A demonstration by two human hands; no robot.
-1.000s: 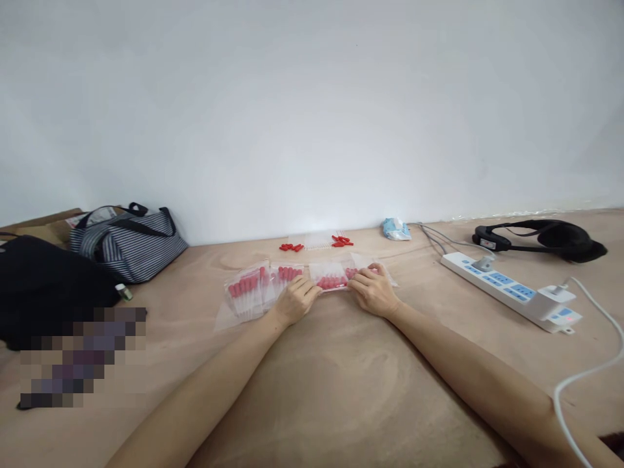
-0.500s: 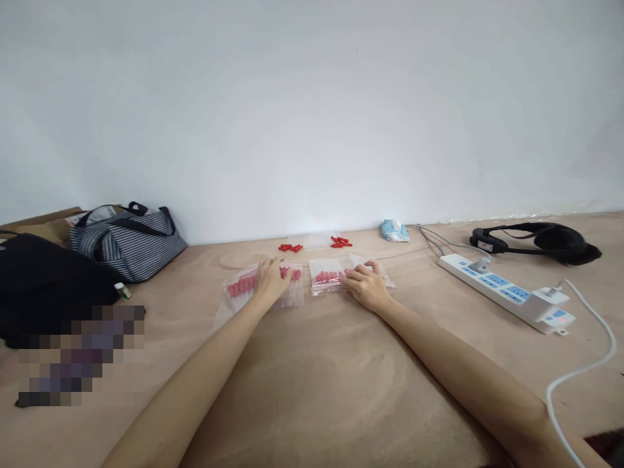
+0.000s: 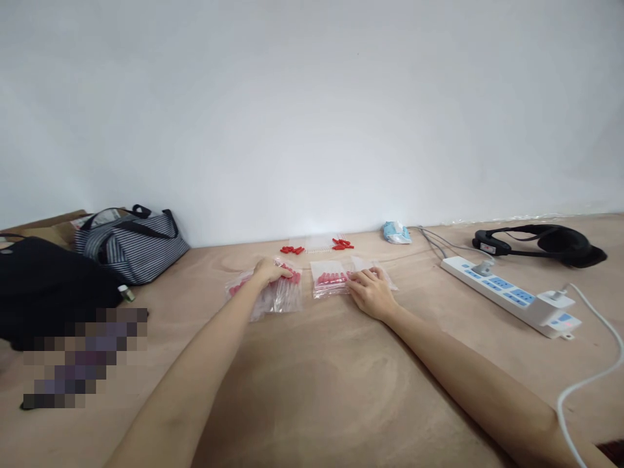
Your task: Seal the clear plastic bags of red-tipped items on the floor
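Observation:
My left hand [image 3: 271, 272] is closed on the clear plastic bags [image 3: 284, 298] at centre left, which hold several pink-red pieces; its thumb lies over them and its other fingertips are hidden. My right hand [image 3: 371, 291] rests with fingers slightly spread on a second group of clear bags [image 3: 327, 286], also with pink-red pieces inside. Behind the bags, two small heaps of red pieces lie on the table, one on the left [image 3: 292, 250] and one on the right [image 3: 343, 244]. Between these heaps is a flat clear bag [image 3: 316, 244] with small pale items.
A striped bag [image 3: 141, 250], a black bag [image 3: 53, 286] and a small bottle [image 3: 126, 293] stand left. A blue-white packet [image 3: 396, 232] sits by the wall. On the right are a power strip [image 3: 507, 292] with cables and a black headset [image 3: 550, 246].
My left hand has closed over the left bags, which have bunched together and shifted. My right hand stays on the right bags with small finger movement. The view has shifted slightly.

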